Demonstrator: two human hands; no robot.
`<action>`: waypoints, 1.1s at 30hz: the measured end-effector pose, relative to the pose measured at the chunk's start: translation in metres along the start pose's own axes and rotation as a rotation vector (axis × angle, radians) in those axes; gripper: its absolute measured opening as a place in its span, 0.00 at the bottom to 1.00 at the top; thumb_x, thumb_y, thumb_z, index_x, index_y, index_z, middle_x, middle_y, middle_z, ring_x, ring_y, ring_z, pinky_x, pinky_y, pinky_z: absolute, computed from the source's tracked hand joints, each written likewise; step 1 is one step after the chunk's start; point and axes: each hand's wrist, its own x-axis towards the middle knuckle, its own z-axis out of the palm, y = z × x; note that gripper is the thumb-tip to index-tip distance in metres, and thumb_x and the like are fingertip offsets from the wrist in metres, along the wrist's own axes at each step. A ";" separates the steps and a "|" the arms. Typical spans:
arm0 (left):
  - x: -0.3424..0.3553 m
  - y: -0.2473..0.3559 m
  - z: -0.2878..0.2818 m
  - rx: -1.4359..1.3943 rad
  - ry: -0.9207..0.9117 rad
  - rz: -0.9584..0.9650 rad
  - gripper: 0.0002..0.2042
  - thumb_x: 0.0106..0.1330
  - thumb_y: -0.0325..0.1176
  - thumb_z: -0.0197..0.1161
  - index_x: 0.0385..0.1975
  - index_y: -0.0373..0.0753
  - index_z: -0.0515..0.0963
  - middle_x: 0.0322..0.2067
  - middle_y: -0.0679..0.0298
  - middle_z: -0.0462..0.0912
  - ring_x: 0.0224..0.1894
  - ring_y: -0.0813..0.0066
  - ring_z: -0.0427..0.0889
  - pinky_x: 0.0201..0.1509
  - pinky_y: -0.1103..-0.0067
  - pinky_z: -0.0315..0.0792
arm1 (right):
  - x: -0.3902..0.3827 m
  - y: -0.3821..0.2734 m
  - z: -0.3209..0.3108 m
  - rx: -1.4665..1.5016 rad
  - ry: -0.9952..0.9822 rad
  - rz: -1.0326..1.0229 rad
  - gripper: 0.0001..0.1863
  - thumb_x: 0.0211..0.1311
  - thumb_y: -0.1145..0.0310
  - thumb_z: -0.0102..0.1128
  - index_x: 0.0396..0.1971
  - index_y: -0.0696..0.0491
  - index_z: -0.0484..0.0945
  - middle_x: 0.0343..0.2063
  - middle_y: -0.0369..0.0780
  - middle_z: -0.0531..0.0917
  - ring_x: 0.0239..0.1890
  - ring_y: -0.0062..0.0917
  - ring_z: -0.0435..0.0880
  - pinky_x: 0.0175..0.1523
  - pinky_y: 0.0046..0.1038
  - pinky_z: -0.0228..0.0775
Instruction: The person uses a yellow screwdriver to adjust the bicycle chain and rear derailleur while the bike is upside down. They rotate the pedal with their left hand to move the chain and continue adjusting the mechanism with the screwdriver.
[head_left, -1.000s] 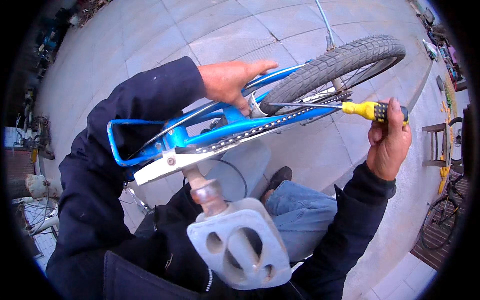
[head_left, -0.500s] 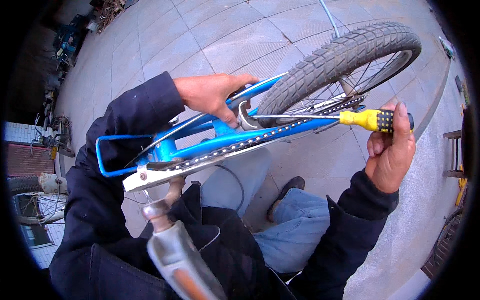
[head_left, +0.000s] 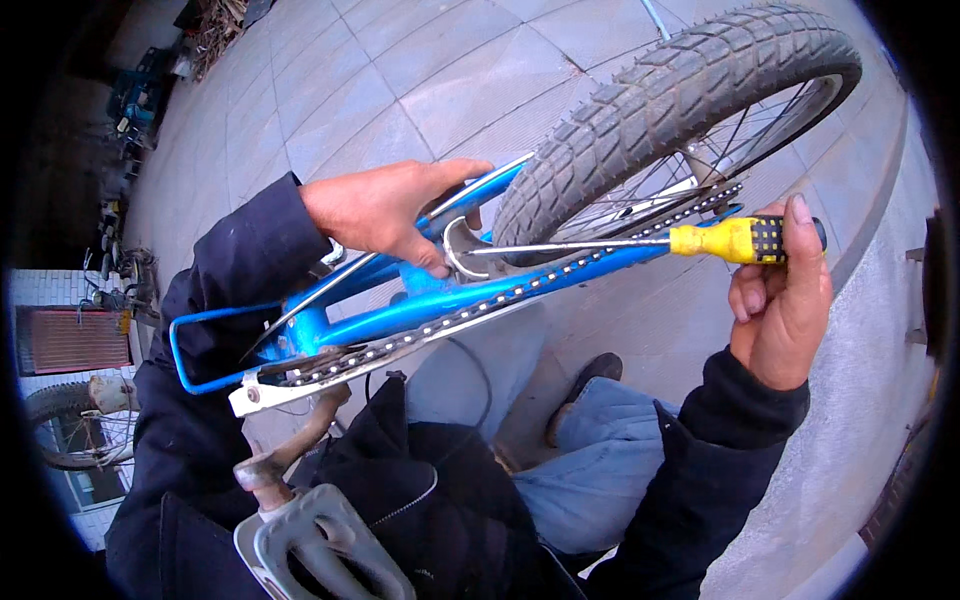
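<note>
A blue bicycle frame (head_left: 400, 325) lies across in front of me, its knobby rear tire (head_left: 640, 115) at the upper right. My left hand (head_left: 375, 205) is closed around the frame just ahead of the tire, thumb on the blue tube and fingers partly hidden behind it. Beside that thumb is a curved silver metal piece (head_left: 460, 245). My right hand (head_left: 780, 315) grips the yellow and black handle of a screwdriver (head_left: 705, 241), thumb along its end. The shaft runs left past the tire, its tip at the curved piece; whether they touch I cannot tell.
A black chain (head_left: 520, 292) runs along the frame's near side above a white chain guard (head_left: 290, 392). The crank and grey pedal (head_left: 330, 540) hang close to my jacket. Another bicycle wheel (head_left: 75, 420) stands at the far left on the paved ground.
The frame and my left hand have shifted left, and the pedal has swung left. The curved silver piece has turned and shows more of its face. The screwdriver shaft now slants slightly downward leftward.
</note>
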 end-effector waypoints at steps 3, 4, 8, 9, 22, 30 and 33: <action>0.001 0.005 -0.002 -0.006 -0.010 -0.027 0.45 0.40 0.36 0.74 0.59 0.32 0.55 0.45 0.48 0.75 0.44 0.59 0.78 0.52 0.73 0.70 | 0.003 0.004 0.000 -0.020 -0.005 0.023 0.22 0.58 0.48 0.54 0.30 0.55 0.73 0.17 0.35 0.73 0.10 0.08 0.64 0.16 0.10 0.58; 0.000 0.006 -0.001 -0.001 -0.007 -0.040 0.45 0.41 0.36 0.74 0.59 0.32 0.55 0.44 0.48 0.75 0.44 0.59 0.78 0.52 0.73 0.70 | 0.002 0.005 0.001 -0.031 -0.006 0.027 0.22 0.58 0.48 0.54 0.30 0.56 0.73 0.17 0.35 0.73 0.10 0.09 0.64 0.16 0.10 0.58; 0.000 -0.001 0.001 -0.009 0.004 0.006 0.44 0.40 0.36 0.74 0.58 0.31 0.56 0.44 0.48 0.76 0.43 0.59 0.78 0.51 0.73 0.70 | 0.002 0.006 0.005 -0.039 0.013 0.010 0.22 0.59 0.48 0.53 0.31 0.56 0.73 0.17 0.35 0.73 0.10 0.09 0.64 0.16 0.10 0.58; -0.002 -0.001 0.001 -0.003 0.010 0.012 0.44 0.40 0.35 0.74 0.58 0.31 0.56 0.44 0.48 0.76 0.43 0.59 0.78 0.51 0.73 0.70 | 0.003 0.006 0.004 -0.034 0.001 0.009 0.22 0.59 0.48 0.53 0.31 0.56 0.73 0.17 0.35 0.73 0.10 0.09 0.64 0.16 0.10 0.58; 0.002 0.002 -0.001 -0.027 -0.030 0.000 0.44 0.41 0.29 0.71 0.60 0.32 0.53 0.42 0.51 0.76 0.45 0.58 0.77 0.54 0.72 0.69 | -0.007 0.004 0.007 -0.072 0.072 -0.083 0.23 0.59 0.48 0.52 0.32 0.57 0.73 0.18 0.36 0.74 0.11 0.09 0.65 0.16 0.10 0.58; 0.003 -0.001 0.000 -0.052 -0.025 0.004 0.40 0.41 0.32 0.73 0.56 0.34 0.58 0.44 0.51 0.76 0.45 0.60 0.77 0.54 0.72 0.68 | -0.008 0.001 0.009 -0.003 0.111 -0.010 0.22 0.51 0.51 0.62 0.30 0.57 0.74 0.18 0.36 0.74 0.11 0.10 0.65 0.16 0.11 0.58; 0.003 0.002 0.000 -0.062 -0.036 -0.008 0.41 0.42 0.29 0.71 0.58 0.32 0.56 0.43 0.51 0.76 0.45 0.59 0.77 0.54 0.72 0.68 | -0.008 0.003 0.009 0.040 0.120 0.009 0.22 0.47 0.52 0.67 0.30 0.57 0.74 0.18 0.37 0.74 0.10 0.11 0.65 0.16 0.11 0.57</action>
